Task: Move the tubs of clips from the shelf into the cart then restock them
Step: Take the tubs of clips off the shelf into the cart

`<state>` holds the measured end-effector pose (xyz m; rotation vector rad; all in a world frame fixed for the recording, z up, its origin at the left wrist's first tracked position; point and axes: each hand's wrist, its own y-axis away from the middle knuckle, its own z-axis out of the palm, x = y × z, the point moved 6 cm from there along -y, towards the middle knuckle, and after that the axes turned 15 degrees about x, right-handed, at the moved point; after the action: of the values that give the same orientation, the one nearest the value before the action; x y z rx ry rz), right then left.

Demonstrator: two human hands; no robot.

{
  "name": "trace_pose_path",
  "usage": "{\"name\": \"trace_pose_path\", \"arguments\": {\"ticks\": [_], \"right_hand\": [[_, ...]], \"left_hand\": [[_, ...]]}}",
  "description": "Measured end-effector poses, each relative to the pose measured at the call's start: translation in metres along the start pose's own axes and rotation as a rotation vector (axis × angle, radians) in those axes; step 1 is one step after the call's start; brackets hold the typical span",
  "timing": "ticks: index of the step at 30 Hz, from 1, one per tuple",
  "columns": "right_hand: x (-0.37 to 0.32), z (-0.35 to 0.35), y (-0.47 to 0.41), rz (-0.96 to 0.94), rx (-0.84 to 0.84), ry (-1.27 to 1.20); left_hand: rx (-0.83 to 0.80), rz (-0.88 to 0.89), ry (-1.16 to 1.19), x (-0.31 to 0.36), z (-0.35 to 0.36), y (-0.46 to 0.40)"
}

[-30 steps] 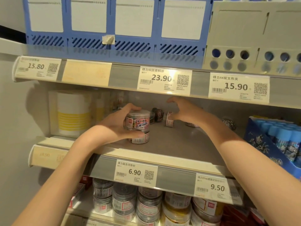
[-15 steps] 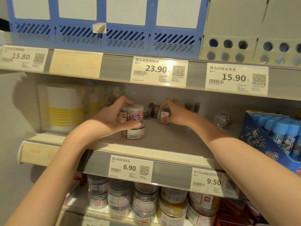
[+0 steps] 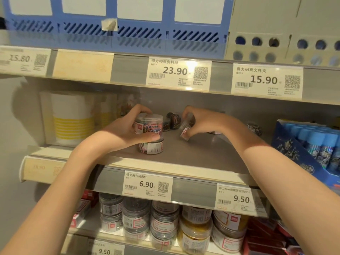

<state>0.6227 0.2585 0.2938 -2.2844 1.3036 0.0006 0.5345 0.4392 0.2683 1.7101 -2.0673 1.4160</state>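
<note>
Two tubs of clips are stacked near the front of the shelf (image 3: 202,153), and the left hand (image 3: 127,131) is wrapped around the upper tub (image 3: 149,124), thumb at the seam where it sits on the lower tub (image 3: 151,147). The right hand (image 3: 204,124) is closed on a tilted tub (image 3: 185,130) further back, only one lower edge touching the shelf. The stack is the first risk — if the left hand lifts only the upper tub with a sideways drag, the lower one could skid toward the lip and drop, since it stands close to the edge. The tilted tub is pinched by fingertips, as far as can be seen, and its smooth clear wall could slip free and roll. Loose tubs (image 3: 173,120) lie on their sides between the hands, so a careless sweep might knock them rolling. The overhead price rail (image 3: 176,74) hangs low; a tall lift could clip it. No cart is in view, so both loads would have to be carried out blind — dropped lids would scatter clips.
</note>
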Motion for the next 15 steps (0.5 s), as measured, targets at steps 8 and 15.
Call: {"name": "trace_pose_path", "arguments": {"ticks": [8,15], "right_hand": [[-0.021,0.017,0.018,0.145,-0.398,-0.283],[-0.022,0.012,0.027,0.126,-0.504,-0.321]], "left_hand": [[-0.004,0.004,0.011,-0.002,0.001,-0.001],[-0.020,-0.008,0.033,-0.010,0.002,-0.004]]}}
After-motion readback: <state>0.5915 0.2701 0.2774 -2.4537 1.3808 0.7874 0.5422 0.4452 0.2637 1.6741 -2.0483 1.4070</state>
